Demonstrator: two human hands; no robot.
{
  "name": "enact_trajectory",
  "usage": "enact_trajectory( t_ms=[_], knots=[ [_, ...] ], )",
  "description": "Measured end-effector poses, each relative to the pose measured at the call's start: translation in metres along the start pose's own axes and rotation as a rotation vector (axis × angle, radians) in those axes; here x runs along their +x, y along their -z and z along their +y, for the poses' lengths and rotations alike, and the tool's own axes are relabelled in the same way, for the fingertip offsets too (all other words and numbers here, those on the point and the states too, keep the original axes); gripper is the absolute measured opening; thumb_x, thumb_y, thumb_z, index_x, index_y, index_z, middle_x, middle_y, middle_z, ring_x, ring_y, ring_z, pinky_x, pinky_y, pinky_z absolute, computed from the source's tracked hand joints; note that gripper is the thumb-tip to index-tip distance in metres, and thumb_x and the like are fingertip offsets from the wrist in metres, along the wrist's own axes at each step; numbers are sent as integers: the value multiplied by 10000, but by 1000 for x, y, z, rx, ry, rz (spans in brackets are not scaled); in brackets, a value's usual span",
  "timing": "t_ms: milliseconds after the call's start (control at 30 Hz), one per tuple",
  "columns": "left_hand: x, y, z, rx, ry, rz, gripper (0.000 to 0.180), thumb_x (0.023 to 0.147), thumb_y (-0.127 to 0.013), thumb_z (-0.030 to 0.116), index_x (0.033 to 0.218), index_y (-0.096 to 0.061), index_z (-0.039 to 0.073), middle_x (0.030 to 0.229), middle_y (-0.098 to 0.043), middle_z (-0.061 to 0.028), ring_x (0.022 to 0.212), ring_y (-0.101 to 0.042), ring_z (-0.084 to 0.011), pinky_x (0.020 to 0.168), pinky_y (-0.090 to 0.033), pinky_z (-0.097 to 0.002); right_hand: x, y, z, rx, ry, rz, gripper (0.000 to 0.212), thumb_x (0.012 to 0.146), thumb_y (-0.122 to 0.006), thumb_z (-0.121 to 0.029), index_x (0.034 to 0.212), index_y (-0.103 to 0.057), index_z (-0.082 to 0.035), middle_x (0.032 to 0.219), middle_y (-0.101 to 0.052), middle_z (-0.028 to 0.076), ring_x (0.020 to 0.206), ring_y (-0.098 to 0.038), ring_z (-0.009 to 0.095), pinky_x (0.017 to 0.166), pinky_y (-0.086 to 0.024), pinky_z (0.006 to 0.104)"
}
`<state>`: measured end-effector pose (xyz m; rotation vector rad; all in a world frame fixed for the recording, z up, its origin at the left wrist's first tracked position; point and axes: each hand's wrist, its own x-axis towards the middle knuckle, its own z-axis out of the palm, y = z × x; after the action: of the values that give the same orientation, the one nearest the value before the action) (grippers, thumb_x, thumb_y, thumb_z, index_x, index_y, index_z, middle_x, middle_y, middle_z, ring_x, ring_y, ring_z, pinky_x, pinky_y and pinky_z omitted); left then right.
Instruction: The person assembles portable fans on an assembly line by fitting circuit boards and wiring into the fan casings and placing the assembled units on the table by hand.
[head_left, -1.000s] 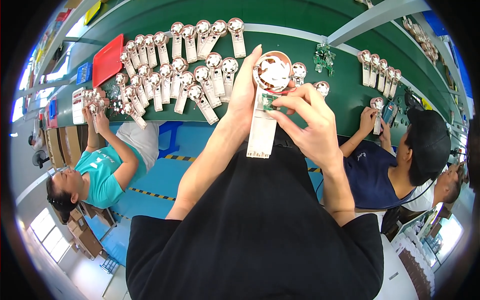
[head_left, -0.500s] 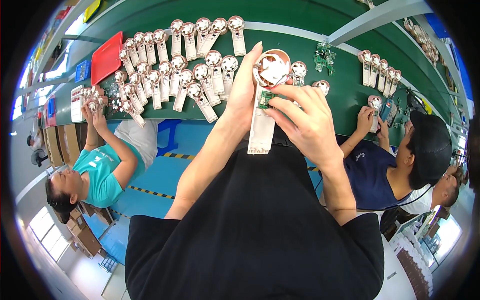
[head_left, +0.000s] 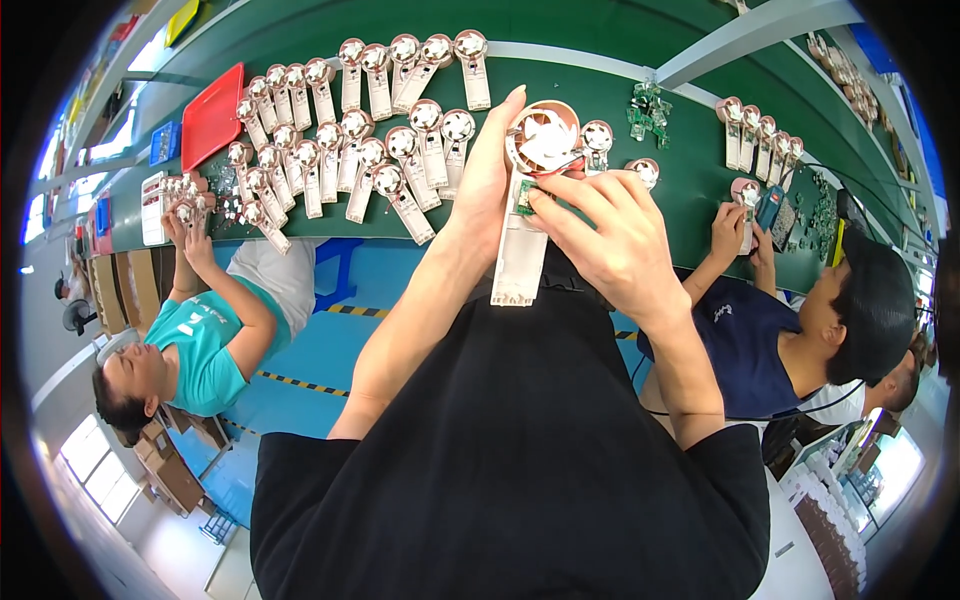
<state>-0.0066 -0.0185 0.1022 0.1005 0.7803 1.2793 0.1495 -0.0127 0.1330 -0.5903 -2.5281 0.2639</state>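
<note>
A handheld fan (head_left: 519, 262) with a white blade wheel in a pinkish round head is held upright, its open handle pointing toward me. My left hand (head_left: 484, 195) is closed around its left side just below the head, thumb stretched up. A small green circuit board (head_left: 526, 196) sits at the top of the handle, partly hidden by fingers. My right hand (head_left: 612, 232) is closed, its thumb and fingertips on the board's right edge. Thin red and dark wires run beside the fingertips under the fan head. Another fan (head_left: 597, 140) lies right behind my right hand.
Rows of similar fans (head_left: 428, 150) cover the green table (head_left: 560, 30) on the left. Loose green circuit boards (head_left: 650, 112) are piled at the back right. A red tray (head_left: 214, 118) stands far left. Co-workers sit on both sides; the right one holds a teal tool (head_left: 769, 208).
My right thumb and fingers have shifted closer over the circuit board, covering more of it. The fan has barely moved. The right co-worker's tool has come up beside their fan.
</note>
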Motion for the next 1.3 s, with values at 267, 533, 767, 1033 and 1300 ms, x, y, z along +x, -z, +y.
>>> enact_trajectory(
  t_ms=[267,533,767,1033,1300],
  knots=[
    [-2,-2,0,73,-2,-16,427,945,-524,488,1000,-641,82,903,-692,-55,795,-667,-146,721,-546,-289,-4,2,1,-31,29,-13,289,729,-640,-77,1013,-645,-26,1041,-612,72,877,-589,198,842,-455,362],
    [-2,-9,-1,126,-75,76,411,986,-467,410,968,-639,37,868,-696,-112,735,-694,-196,686,-583,-308,-3,-1,7,1,43,9,250,738,-738,-101,976,-674,-61,1037,-651,50,782,-597,197,791,-463,358],
    [-2,-9,0,-27,21,-23,399,973,-492,424,963,-634,51,849,-696,-99,711,-694,-199,622,-584,-304,-3,1,11,62,23,61,250,714,-775,-102,942,-682,-65,1022,-676,36,802,-603,197,768,-463,356],
    [2,-7,0,-88,45,-15,410,958,-499,450,944,-610,55,807,-673,-86,656,-659,-195,575,-564,-302,0,0,8,160,-26,96,238,691,-785,-80,915,-704,-80,1026,-693,14,807,-596,184,768,-442,331],
    [1,-5,-2,-41,-53,8,457,977,-440,470,921,-615,51,778,-674,-90,679,-672,-197,621,-570,-311,-3,-9,12,294,-128,79,275,733,-783,-127,982,-676,-78,1041,-678,16,857,-615,195,784,-436,323]
  ],
)
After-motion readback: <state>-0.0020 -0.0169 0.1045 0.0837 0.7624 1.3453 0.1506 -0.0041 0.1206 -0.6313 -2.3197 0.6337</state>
